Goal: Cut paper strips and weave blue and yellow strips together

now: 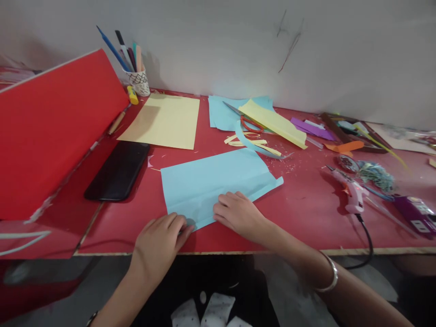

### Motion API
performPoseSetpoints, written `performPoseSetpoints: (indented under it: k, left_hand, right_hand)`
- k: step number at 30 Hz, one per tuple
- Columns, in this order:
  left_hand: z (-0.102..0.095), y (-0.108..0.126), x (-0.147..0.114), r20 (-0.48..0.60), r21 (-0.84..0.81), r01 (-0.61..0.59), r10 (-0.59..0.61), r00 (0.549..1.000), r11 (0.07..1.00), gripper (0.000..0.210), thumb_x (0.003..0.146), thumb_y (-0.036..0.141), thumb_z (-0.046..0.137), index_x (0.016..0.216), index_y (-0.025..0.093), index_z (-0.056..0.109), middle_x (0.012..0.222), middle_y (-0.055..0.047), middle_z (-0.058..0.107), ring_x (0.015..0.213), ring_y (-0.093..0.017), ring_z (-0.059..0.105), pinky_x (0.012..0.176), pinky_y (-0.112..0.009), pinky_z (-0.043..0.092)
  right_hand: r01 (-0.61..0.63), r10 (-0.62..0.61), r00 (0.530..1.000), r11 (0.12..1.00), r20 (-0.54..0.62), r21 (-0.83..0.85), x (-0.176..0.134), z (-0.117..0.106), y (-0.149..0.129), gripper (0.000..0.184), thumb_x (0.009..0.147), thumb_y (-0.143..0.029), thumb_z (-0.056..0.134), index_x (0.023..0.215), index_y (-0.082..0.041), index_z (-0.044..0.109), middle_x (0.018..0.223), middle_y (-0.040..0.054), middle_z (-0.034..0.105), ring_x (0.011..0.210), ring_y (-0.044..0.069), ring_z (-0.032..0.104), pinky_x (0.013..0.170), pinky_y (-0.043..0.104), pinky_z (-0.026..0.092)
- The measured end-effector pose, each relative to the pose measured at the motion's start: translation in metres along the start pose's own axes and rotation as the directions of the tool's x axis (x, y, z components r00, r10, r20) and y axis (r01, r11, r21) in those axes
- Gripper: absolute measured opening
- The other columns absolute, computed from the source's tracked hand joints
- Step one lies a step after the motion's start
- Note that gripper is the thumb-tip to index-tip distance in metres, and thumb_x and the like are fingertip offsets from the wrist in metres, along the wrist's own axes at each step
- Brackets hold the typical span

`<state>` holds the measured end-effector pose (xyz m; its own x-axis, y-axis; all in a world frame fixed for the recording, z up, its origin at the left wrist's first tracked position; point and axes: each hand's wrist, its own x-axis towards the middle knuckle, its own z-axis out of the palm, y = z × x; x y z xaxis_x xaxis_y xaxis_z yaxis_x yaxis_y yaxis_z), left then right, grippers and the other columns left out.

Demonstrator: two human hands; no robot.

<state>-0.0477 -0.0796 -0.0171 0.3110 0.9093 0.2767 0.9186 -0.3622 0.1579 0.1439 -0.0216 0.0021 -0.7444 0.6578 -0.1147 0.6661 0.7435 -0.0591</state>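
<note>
A sheet of light blue paper [211, 175] lies on the red table in front of me, its near edge turned up in a narrow fold. My left hand [160, 236] pinches the near left corner of that fold between thumb and fingers. Further right along the same edge, my right hand [240, 215] presses curled fingers on the folded strip; its thumb is hidden. The strip's right end [277, 182] sticks up a little past the sheet. Behind the sheet lie cut strips of yellow paper [247, 142] and a curled blue strip [250, 144].
Scissors with red handles [251, 124] rest among blue sheets [218, 113] and folded yellow paper [272, 122]. A cream sheet [170, 120], black phone [117, 172], pen cup [139, 81] and red board [64, 131] are leftward. A pink glue gun [352, 193] with its cord lies right.
</note>
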Motion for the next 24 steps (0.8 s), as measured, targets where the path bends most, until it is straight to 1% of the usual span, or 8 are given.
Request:
performPoseSetpoints:
  k: [4,8,11,14,16,18,21,24]
  left_hand:
    - [-0.007,-0.007,-0.009,-0.071,0.004,-0.009,0.009,0.997,1.0,0.042,0.09,0.032,0.023,0.058,0.019,0.048,0.05,0.003,0.052,0.045,-0.011,0.049,0.047,-0.023,0.031]
    - [-0.014,-0.011,-0.018,-0.116,0.03,-0.033,0.036,0.993,0.999,0.031,0.089,0.024,0.027,0.077,0.018,0.055,0.064,0.0,0.06,0.055,-0.013,0.055,0.052,-0.024,0.037]
    - [-0.012,0.0,-0.016,-0.173,0.125,-0.12,0.141,0.975,0.985,0.033,0.087,0.013,0.026,0.094,0.016,0.058,0.083,-0.004,0.064,0.072,-0.015,0.059,0.063,-0.027,0.039]
    - [-0.002,0.021,-0.009,-0.194,0.097,-0.301,0.315,0.929,0.948,0.045,0.087,0.008,0.018,0.096,0.015,0.061,0.092,-0.003,0.066,0.083,-0.013,0.058,0.078,-0.027,0.037]
    - [0.004,0.032,-0.006,-0.21,0.081,-0.282,0.293,0.933,0.956,0.041,0.088,0.014,0.021,0.095,0.013,0.062,0.093,-0.004,0.066,0.084,-0.014,0.057,0.08,-0.027,0.037]
    - [0.008,0.037,-0.007,-0.228,0.066,-0.25,0.259,0.939,0.966,0.038,0.088,0.021,0.026,0.097,0.011,0.061,0.089,-0.005,0.066,0.08,-0.015,0.057,0.077,-0.027,0.038]
    - [0.01,0.034,-0.017,-0.238,0.065,-0.199,0.209,0.949,0.978,0.034,0.087,0.024,0.032,0.099,0.01,0.06,0.081,-0.006,0.064,0.073,-0.015,0.055,0.071,-0.027,0.038]
    - [0.011,0.025,-0.03,-0.24,0.128,-0.171,0.198,0.95,0.977,0.029,0.085,0.024,0.039,0.102,0.011,0.059,0.077,-0.005,0.062,0.072,-0.016,0.054,0.071,-0.029,0.038]
  right_hand:
    - [-0.025,0.024,0.999,1.0,-0.039,-0.019,-0.001,0.001,-0.001,0.02,0.086,-0.029,0.042,0.077,-0.019,0.056,0.076,0.0022,0.051,0.07,0.014,0.042,0.06,0.028,0.021]
    - [-0.036,0.036,0.998,0.999,-0.058,-0.009,-0.002,0.003,-0.002,0.019,0.086,-0.029,0.043,0.076,-0.019,0.056,0.076,0.0017,0.051,0.069,0.014,0.041,0.061,0.028,0.021]
    - [-0.045,0.045,0.997,0.999,-0.057,-0.006,-0.001,0.004,-0.002,0.019,0.086,-0.028,0.043,0.076,-0.019,0.057,0.076,0.0015,0.051,0.069,0.014,0.04,0.061,0.028,0.02]
    - [-0.049,0.049,0.997,0.999,-0.058,-0.01,-0.001,0.004,-0.002,0.018,0.086,-0.03,0.044,0.077,-0.02,0.057,0.077,0.0016,0.051,0.071,0.014,0.041,0.061,0.028,0.02]
    - [-0.047,0.046,0.997,0.999,-0.056,-0.006,-0.001,0.003,-0.001,0.019,0.086,-0.032,0.043,0.079,-0.02,0.057,0.078,0.0018,0.051,0.073,0.015,0.042,0.061,0.028,0.021]
    - [-0.046,0.046,0.998,0.999,-0.043,0.002,-0.001,0.002,-0.001,0.019,0.086,-0.032,0.043,0.08,-0.02,0.057,0.079,0.0019,0.051,0.073,0.015,0.042,0.062,0.028,0.021]
    - [-0.051,0.052,0.998,0.999,-0.021,0.012,-0.001,0.001,-0.002,0.019,0.086,-0.032,0.043,0.08,-0.02,0.057,0.079,0.002,0.052,0.074,0.015,0.042,0.062,0.028,0.022]
    - [-0.059,0.059,0.998,0.998,-0.017,0.022,0.0,0.0,-0.002,0.019,0.086,-0.032,0.043,0.08,-0.02,0.057,0.079,0.0021,0.052,0.073,0.015,0.042,0.062,0.028,0.022]
